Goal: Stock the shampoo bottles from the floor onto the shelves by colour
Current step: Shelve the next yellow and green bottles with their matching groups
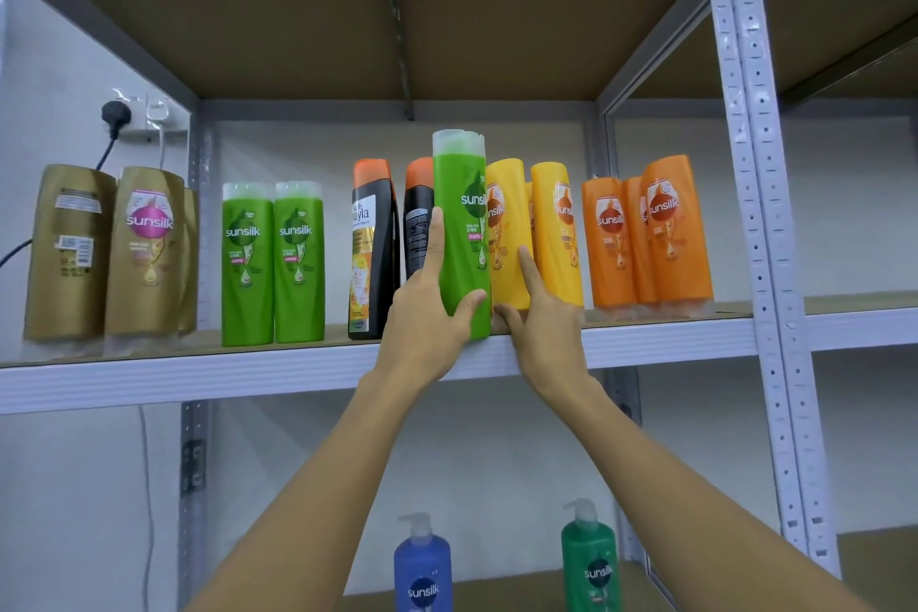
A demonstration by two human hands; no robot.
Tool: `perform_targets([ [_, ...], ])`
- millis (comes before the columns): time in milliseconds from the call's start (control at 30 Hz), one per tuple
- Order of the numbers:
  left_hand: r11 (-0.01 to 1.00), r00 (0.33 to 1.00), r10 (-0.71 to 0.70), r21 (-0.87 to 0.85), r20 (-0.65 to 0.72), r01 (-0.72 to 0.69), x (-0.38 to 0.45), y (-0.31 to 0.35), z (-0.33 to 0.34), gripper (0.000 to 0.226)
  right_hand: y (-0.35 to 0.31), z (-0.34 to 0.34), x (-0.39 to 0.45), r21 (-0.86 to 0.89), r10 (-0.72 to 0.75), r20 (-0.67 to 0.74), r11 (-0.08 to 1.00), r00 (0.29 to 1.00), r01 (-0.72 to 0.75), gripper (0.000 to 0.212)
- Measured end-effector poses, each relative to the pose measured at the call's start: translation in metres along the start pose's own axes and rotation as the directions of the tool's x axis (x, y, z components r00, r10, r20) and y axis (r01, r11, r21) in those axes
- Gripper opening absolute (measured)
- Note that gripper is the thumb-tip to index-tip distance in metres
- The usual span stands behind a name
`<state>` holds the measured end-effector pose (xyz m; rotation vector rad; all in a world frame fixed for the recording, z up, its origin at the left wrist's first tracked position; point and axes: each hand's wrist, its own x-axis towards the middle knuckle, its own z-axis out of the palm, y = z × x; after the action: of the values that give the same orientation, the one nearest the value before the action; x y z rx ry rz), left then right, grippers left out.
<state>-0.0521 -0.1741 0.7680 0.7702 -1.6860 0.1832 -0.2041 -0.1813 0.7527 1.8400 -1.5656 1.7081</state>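
Note:
My left hand (427,313) grips a green Sunsilk bottle (462,234), upright at the front edge of the middle shelf (198,378). Its thumb wraps the bottle's lower front and its index finger lies up the left side. This bottle stands in front of the black bottles (370,253) and the yellow bottles (559,234). My right hand (541,328) reaches in beside it, its straight index finger touching the nearest yellow bottle (506,273). Two more green bottles (273,263) stand further left on the same shelf.
Gold bottles (144,253) stand at the shelf's far left and orange ones (675,234) at the right. A perforated metal post (765,214) borders the bay. On the shelf below are a blue pump bottle (422,567) and a green pump bottle (591,562). A plug socket (116,114) is on the wall.

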Motion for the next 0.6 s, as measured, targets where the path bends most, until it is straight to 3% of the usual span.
perform_targets([
  [200,1.0,1.0,0.008,0.014,-0.007,-0.008,-0.003,0.0,-0.004,0.105,-0.001,-0.003,-0.011,-0.031,-0.044,0.015,0.999,0.999,0.044,0.069],
  [400,0.999,0.999,0.038,-0.007,-0.001,-0.038,-0.005,0.003,-0.012,0.104,0.013,0.009,-0.027,0.124,-0.087,-0.135,0.987,0.987,0.104,0.06],
  [600,0.998,0.996,0.057,0.029,-0.064,-0.055,-0.017,-0.003,-0.029,0.101,0.008,0.027,-0.046,0.154,-0.276,-0.239,0.936,0.931,0.317,0.066],
])
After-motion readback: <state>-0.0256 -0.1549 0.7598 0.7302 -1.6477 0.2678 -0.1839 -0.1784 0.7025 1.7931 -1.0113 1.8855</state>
